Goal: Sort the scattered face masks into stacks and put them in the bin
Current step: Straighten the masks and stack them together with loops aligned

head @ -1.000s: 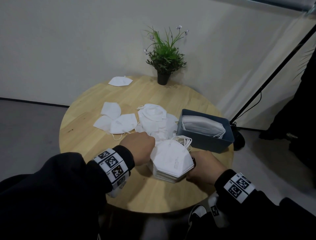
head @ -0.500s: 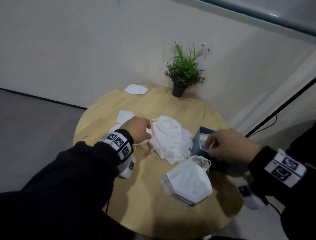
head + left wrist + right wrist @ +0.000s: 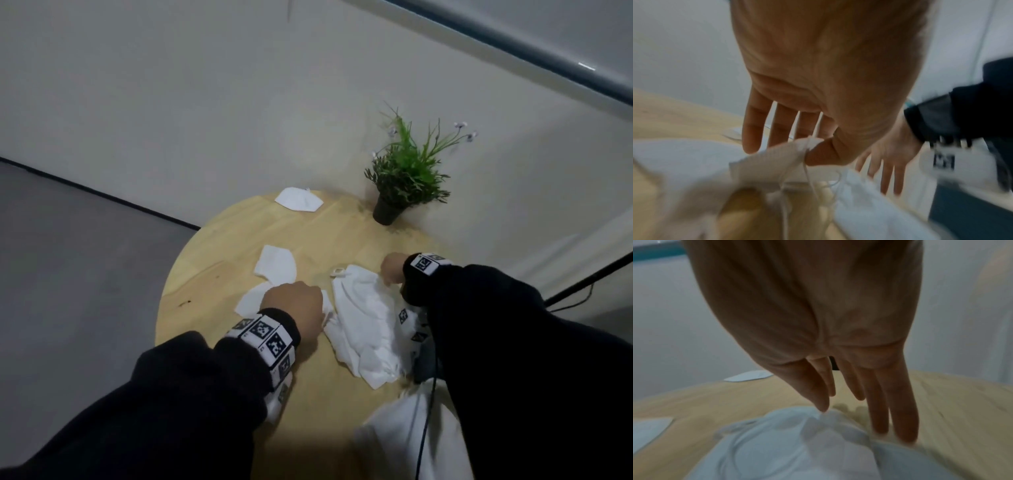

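White face masks lie scattered on a round wooden table (image 3: 212, 274). My left hand (image 3: 294, 308) is over the two overlapping masks (image 3: 248, 303) left of centre; in the left wrist view its thumb and fingers (image 3: 797, 149) pinch the corner of one mask (image 3: 772, 162). My right hand (image 3: 390, 270) reaches over the central mask pile (image 3: 363, 329) to its far edge. Its straight fingers (image 3: 881, 410) touch the pile (image 3: 797, 443). A neat mask stack (image 3: 404, 438) sits at the table's near edge. My right arm hides most of the dark blue bin (image 3: 423, 361).
A single mask (image 3: 275, 265) lies beyond my left hand, and another mask (image 3: 298, 198) sits at the table's far edge. A potted plant (image 3: 404, 178) stands at the back right by the wall. Grey floor lies left of the table.
My right hand left the bin and swung left onto the far side of the central pile. My left hand stayed at the left masks. The view shifted right and closer.
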A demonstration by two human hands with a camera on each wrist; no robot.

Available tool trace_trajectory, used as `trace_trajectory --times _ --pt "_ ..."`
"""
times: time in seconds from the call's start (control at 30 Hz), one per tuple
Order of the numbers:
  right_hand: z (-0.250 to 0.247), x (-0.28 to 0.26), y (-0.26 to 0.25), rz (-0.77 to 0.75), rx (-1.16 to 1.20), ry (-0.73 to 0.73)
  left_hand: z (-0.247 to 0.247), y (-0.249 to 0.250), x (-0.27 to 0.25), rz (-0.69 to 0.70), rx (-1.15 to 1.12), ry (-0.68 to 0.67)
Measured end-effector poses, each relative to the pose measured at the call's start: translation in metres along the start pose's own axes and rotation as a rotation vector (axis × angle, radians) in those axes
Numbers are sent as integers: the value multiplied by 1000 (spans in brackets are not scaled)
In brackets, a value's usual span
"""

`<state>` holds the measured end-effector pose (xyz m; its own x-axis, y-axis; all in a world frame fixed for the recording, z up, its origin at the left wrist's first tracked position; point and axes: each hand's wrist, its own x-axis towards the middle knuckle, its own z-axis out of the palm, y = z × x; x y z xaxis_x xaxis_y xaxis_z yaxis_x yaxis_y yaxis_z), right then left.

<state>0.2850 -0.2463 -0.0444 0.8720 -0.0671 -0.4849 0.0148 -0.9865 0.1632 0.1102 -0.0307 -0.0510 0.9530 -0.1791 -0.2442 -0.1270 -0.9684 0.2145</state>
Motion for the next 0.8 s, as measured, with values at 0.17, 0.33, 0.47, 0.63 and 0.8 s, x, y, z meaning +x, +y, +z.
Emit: trace_trajectory --times 0.17,0.33,0.47,0.63,0.8 --pt "5 -16 -16 31 127 -108 -40 -25 0 -102 -582 195" --pt "-31 -47 -8 -2 531 -82 -60 -46 -4 -227 -1264 300" --pt "-57 -65 9 -6 803 -60 -64 -52 -7 -264 -1556 344" --pt "-29 -63 -9 63 689 -65 -73 -55 -12 -280 -1809 453" --pt "9 -42 -50 -13 212 -3 -80 -55 -26 -228 -1763 498"
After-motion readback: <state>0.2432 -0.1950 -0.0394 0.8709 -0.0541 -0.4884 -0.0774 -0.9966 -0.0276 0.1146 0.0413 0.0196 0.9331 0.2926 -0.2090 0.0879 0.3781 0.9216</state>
